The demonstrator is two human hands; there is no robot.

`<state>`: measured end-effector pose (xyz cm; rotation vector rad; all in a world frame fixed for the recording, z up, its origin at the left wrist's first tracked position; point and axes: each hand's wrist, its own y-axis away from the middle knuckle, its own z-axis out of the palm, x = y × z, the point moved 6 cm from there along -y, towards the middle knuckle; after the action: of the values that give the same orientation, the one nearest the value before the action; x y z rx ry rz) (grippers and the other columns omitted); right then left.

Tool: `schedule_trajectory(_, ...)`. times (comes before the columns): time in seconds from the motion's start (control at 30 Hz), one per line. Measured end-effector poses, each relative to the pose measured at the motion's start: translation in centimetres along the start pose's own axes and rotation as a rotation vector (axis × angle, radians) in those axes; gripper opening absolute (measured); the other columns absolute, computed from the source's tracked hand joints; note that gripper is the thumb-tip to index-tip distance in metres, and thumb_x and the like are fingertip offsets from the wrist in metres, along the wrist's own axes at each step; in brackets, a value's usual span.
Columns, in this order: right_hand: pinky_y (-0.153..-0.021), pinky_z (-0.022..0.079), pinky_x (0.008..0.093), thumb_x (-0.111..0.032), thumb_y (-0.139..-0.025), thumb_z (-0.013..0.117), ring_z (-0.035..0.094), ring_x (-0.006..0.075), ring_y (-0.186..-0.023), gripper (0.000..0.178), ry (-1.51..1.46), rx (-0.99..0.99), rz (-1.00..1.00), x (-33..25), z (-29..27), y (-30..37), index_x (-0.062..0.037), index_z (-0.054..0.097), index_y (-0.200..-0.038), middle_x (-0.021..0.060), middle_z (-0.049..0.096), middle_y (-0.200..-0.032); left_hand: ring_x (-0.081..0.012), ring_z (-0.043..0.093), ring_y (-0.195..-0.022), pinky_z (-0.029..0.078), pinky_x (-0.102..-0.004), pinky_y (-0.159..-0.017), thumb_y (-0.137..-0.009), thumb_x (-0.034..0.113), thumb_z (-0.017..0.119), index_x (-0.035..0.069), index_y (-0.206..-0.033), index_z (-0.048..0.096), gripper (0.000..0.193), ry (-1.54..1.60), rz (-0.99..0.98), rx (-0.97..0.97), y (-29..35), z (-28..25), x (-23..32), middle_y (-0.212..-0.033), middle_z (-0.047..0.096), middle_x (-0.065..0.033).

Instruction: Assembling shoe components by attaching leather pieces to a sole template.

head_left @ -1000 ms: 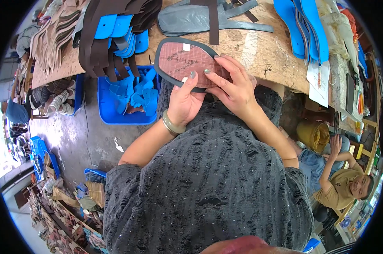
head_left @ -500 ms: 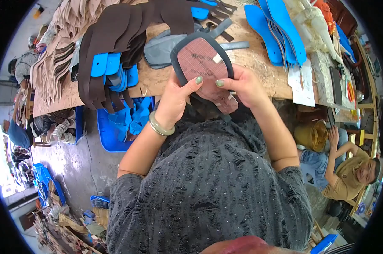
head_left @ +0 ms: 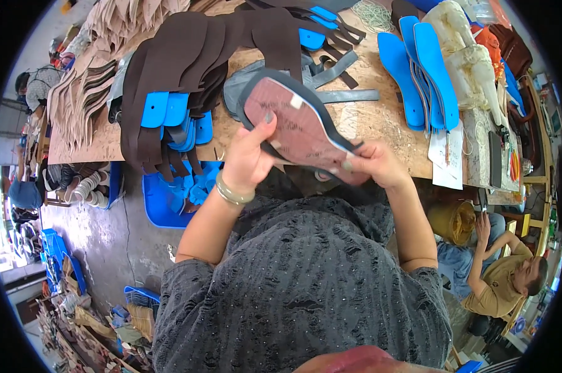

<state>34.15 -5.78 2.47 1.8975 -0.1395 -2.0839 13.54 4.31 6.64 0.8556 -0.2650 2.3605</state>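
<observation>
Between my two hands is a shoe insole (head_left: 299, 127), reddish-brown on its upper face with a dark strip round its edge. It lies slantwise, its wide end up and to the left. My left hand (head_left: 248, 152) grips it along the lower left side, thumb on top. Around the narrow end at the right, my right hand (head_left: 377, 163) is closed, pinching the dark edge strip. The fingers underneath are hidden. Just beyond the insole lie grey strap pieces (head_left: 238, 87) on the wooden table (head_left: 380, 140).
Dark brown sole sheets with blue pieces (head_left: 163, 109) are piled left of my hands. Blue insoles (head_left: 439, 74) are stacked at the right, beside a paper sheet (head_left: 445, 158). A blue bin (head_left: 159, 214) stands below the table edge. At the right sits another person (head_left: 504, 273).
The insole has turned from nearly upright to slantwise, its narrow end swinging right. My right hand has moved down to that end; my left has slid down its side.
</observation>
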Motion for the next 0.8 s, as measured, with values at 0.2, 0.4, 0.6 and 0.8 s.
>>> schedule_trajectory(0.2,-0.071,0.052,0.0254,-0.021,-0.089,0.071,0.064,0.0091,-0.078,0.024,0.274,0.226,-0.243,-9.0,-2.8,-4.7,-0.001,0.07,-0.103,0.0018,0.071,-0.086,-0.0172,0.063,-0.095,0.052,-0.03,-0.085,-0.1,0.041,0.054,0.002,-0.142,0.037,0.06,-0.714,0.096,0.071,-2.7,-4.3,3.7,-0.108,0.063,-0.0094)
schedule_trajectory(0.4,-0.079,0.05,0.0474,-0.012,-0.088,0.056,0.064,0.039,-0.092,0.029,1.368,0.684,-0.676,-20.0,-7.3,-17.6,-0.0008,0.061,-0.115,0.024,0.066,-0.094,-0.0206,0.061,-0.101,0.048,-0.0305,-0.089,-0.094,0.019,0.064,0.002,-0.127,0.056,0.038,-1.226,0.445,0.252,-1.1,-6.6,5.1,-0.109,0.063,-0.0113)
schedule_trajectory(0.6,-0.084,0.048,0.0468,-0.013,-0.086,0.061,0.061,0.0377,-0.099,0.023,1.364,0.624,-0.978,-17.4,-7.5,-25.3,-0.0028,0.064,-0.107,0.0195,0.066,-0.1,-0.0293,0.058,-0.116,0.044,-0.035,-0.099,-0.087,0.006,0.064,0.002,-0.115,0.064,0.028,-1.575,0.515,0.143,-2.0,-5.1,4.4,-0.124,0.062,-0.0137)
schedule_trajectory(0.8,-0.067,0.054,0.0358,-0.041,-0.085,0.071,0.069,0.0233,-0.074,0.037,1.37,0.809,-0.436,-11.7,-2.8,-22.3,-0.0068,0.063,-0.098,0.01,0.07,-0.079,-0.0319,0.058,-0.117,0.045,-0.0371,-0.098,-0.09,0.013,0.064,0.002,-0.118,0.063,0.03,-1.481,0.461,0.134,-2.4,-5.5,4.0,-0.125,0.061,-0.0156)
